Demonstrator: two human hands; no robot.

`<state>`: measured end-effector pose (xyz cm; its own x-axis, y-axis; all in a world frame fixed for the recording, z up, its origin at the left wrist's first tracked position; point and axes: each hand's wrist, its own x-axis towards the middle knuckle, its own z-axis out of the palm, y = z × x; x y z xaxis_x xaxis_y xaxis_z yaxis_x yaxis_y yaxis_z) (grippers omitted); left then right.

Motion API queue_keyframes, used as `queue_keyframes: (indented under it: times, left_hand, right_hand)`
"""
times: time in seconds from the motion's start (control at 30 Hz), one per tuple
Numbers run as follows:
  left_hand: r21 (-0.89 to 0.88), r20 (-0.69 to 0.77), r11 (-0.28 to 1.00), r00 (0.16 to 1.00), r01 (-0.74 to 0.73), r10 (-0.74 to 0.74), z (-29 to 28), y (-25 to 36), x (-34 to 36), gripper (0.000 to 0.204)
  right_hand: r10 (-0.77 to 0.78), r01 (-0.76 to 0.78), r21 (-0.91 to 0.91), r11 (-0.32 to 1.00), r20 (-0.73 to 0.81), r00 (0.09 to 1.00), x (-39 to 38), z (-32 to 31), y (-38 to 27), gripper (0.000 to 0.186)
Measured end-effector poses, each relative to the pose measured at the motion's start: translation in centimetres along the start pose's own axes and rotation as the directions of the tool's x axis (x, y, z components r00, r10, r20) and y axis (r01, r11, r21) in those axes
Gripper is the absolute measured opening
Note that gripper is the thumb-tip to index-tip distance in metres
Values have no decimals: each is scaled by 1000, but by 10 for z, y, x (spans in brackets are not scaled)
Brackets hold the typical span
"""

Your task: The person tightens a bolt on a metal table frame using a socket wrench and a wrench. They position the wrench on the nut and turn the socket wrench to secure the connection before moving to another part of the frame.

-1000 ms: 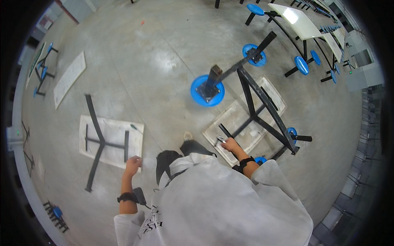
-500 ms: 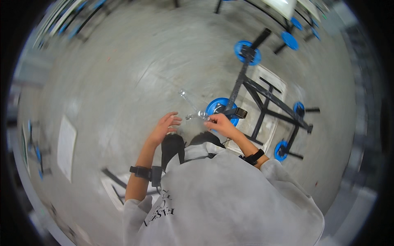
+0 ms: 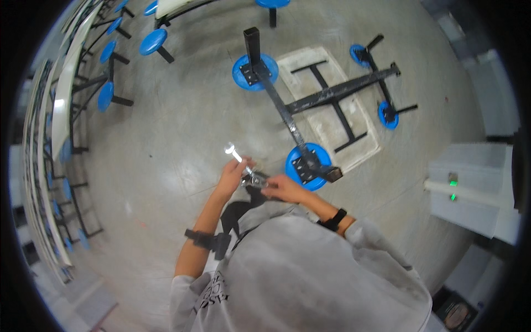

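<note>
A shiny open-ended wrench [image 3: 236, 153] points up and to the left in front of me. My left hand [image 3: 232, 174] is closed around its shaft, below the open jaw. Where the wrench's lower end comes down between my hands, there is a small cluster of shiny metal [image 3: 255, 181] whose kind I cannot make out. My right hand [image 3: 283, 188] pinches the right side of this metal with its fingertips. Just to the right, an overturned black steel frame [image 3: 290, 124] has a round blue seat [image 3: 308, 166] at its near corner, and neither hand touches it.
The frame's other blue seats [image 3: 254, 72] rest on the grey concrete floor [image 3: 182, 116]. A dirty white tabletop [image 3: 318, 119] with black bars lies beneath the frame. Rows of tables with blue stools [image 3: 154, 42] stand at left. White cabinets [image 3: 470, 171] are at the far right.
My left hand, open and apart before, has closed on the wrench's shaft. My right hand still holds the metal. The view has turned right, so the frame appears rotated and farther left.
</note>
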<state>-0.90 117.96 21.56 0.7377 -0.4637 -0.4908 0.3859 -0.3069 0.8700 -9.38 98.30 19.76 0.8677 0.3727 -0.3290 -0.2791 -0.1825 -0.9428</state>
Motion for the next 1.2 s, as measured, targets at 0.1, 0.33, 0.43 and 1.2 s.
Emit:
queue_keyframes:
  times: [0.1, 0.33, 0.43, 1.2]
  left_hand:
    - [-255, 54, 960, 993, 112, -102, -25, -6, 36, 31]
    - [-141, 153, 988, 988, 55, -33, -80, 26, 179, 21]
    - [313, 244, 930, 962, -194, 119, -90, 54, 237, 26]
    - [365, 916, 405, 246, -839, -316, 48, -3, 607, 33]
  right_hand:
    - [79, -79, 5, 997, -51, 996, 38, 16, -3, 25]
    - [76, -149, -200, 968, -334, 940, 68, -10, -13, 44]
    - [225, -326, -155, 933, -459, 860, 59, -24, -2, 44]
    - [912, 325, 893, 311, -377, 164, 211, 8, -39, 22]
